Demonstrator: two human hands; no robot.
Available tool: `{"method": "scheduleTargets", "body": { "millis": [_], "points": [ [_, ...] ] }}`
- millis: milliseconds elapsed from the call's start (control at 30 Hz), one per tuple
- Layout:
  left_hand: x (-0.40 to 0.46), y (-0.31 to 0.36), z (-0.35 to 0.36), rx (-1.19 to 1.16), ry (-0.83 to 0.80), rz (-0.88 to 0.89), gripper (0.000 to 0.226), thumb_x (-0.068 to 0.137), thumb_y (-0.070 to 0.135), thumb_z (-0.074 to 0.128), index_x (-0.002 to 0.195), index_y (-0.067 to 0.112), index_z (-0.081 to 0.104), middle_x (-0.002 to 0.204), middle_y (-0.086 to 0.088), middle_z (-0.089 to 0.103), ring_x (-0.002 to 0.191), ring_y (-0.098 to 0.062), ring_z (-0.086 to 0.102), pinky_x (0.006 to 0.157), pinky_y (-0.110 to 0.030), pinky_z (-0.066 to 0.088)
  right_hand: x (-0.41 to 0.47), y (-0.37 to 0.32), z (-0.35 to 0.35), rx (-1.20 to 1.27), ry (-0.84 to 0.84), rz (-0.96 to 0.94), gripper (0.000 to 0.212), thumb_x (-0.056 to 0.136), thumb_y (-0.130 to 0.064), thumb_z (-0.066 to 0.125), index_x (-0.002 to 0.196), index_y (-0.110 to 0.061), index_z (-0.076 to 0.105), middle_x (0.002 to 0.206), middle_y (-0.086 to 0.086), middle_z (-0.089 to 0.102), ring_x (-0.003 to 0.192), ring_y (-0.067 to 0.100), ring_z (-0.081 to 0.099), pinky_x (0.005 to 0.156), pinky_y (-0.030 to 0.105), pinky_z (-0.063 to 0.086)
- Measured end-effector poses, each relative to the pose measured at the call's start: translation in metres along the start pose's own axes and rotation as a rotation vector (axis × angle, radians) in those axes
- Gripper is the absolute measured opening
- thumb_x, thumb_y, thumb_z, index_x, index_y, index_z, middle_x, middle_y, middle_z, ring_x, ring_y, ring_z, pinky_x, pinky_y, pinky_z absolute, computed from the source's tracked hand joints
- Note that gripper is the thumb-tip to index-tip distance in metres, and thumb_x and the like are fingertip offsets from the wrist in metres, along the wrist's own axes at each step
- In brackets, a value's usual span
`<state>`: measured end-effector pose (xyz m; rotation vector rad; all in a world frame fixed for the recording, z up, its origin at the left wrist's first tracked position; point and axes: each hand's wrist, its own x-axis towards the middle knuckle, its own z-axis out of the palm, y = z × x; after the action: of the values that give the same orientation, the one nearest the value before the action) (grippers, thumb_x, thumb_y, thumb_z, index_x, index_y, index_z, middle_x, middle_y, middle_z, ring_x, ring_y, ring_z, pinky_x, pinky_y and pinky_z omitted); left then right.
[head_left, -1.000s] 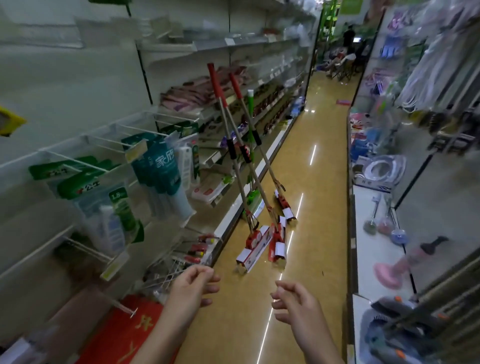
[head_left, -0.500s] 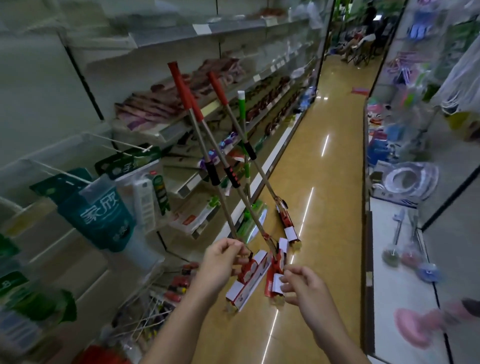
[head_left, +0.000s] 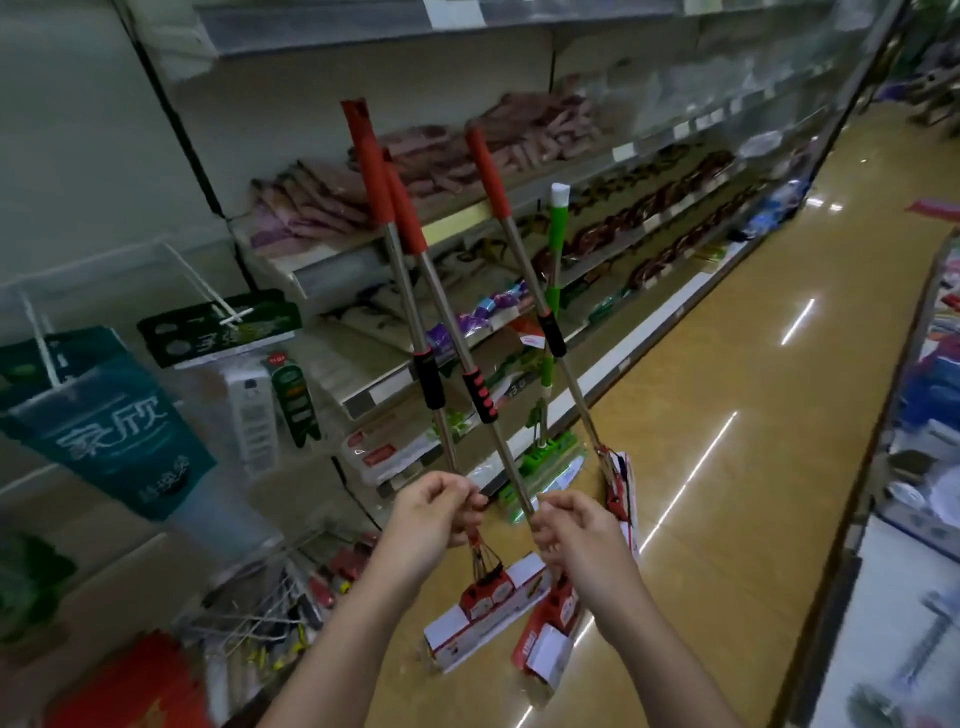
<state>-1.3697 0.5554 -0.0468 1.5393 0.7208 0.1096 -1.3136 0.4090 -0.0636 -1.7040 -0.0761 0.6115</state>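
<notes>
head view: the left hand (head_left: 436, 512) is curled tight round the thin metal pole of the left mop (head_left: 430, 382), low down, just above the wire linkage that runs to its head. the fingers wrap the pole and the knuckles face up; no gap shows between fingers and pole. the right hand (head_left: 576, 530) sits just beside it, apart from it, and grips the pole of the middle mop (head_left: 480, 397) at much the same height, with fingers and thumb closed round it.

both mops lean up and away to the left, with their red top ends against the shelf (head_left: 363, 260) and crossing near the top. their boxed red-and-white heads hang just below the hands, over the floor (head_left: 727, 415); whether the heads touch the floor i cannot tell.

a third red mop (head_left: 551, 335) leans on the same shelf further along, untouched, with its head down beyond the right hand. a green mop (head_left: 557, 234) stands behind it, closer to upright. a teal bag (head_left: 119, 441) hangs on a hook at left.
</notes>
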Motion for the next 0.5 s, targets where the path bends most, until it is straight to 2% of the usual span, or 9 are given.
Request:
{"method": "scheduleTargets", "body": {
  "millis": [133, 233, 300, 400, 500],
  "points": [
    [0.056, 0.014, 0.017, -0.013, 0.066, -0.004, 0.02, 0.096, 0.018, 0.045, 0.086, 0.011, 0.061, 0.086, -0.001, 0.067, 0.075, -0.013, 0.062, 0.067, -0.026, 0.049, 0.069, -0.022, -0.006, -0.048, -0.089, -0.019, 0.01, 0.094, -0.019, 0.049, 0.092, -0.021, 0.058, 0.085, 0.003, 0.059, 0.077, 0.015, 0.056, 0.067, 0.026, 0.047],
    [0.108, 0.028, 0.025, -0.034, 0.106, -0.013, 0.02, 0.095, 0.018, 0.045, 0.083, 0.014, 0.061, 0.085, -0.001, 0.067, 0.074, -0.013, 0.062, 0.072, -0.03, 0.049, 0.126, -0.037, -0.002, -0.106, -0.148, -0.037, 0.01, 0.095, -0.019, 0.048, 0.094, -0.019, 0.058, 0.086, 0.003, 0.059, 0.078, 0.015, 0.056, 0.075, 0.033, 0.047],
    [0.142, 0.04, 0.029, -0.044, 0.117, -0.009, 0.021, 0.095, 0.017, 0.045, 0.081, 0.016, 0.059, 0.081, 0.002, 0.066, 0.074, -0.012, 0.061, 0.068, -0.027, 0.048, 0.161, -0.047, 0.004, -0.146, -0.176, -0.032, 0.01, 0.095, -0.02, 0.047, 0.094, -0.018, 0.058, 0.087, 0.003, 0.059, 0.077, 0.015, 0.056, 0.076, 0.035, 0.047],
    [0.183, 0.06, 0.035, -0.058, 0.136, -0.014, 0.022, 0.096, 0.015, 0.044, 0.08, 0.016, 0.059, 0.079, 0.003, 0.064, 0.07, -0.009, 0.06, 0.059, -0.02, 0.048, 0.208, -0.062, 0.012, -0.203, -0.21, -0.026, 0.012, 0.094, -0.019, 0.047, 0.087, -0.021, 0.057, 0.081, 0.006, 0.057, 0.074, 0.021, 0.052, 0.068, 0.036, 0.043],
    [0.215, 0.072, 0.039, -0.048, 0.172, -0.065, 0.021, 0.096, 0.014, 0.043, 0.082, 0.015, 0.059, 0.081, 0.001, 0.063, 0.07, -0.009, 0.06, 0.048, -0.013, 0.047, 0.245, -0.071, 0.02, -0.233, -0.27, -0.034, 0.011, 0.092, -0.02, 0.049, 0.091, -0.018, 0.059, 0.084, 0.013, 0.062, 0.075, 0.025, 0.055, 0.069, 0.038, 0.045]
  ]
}}
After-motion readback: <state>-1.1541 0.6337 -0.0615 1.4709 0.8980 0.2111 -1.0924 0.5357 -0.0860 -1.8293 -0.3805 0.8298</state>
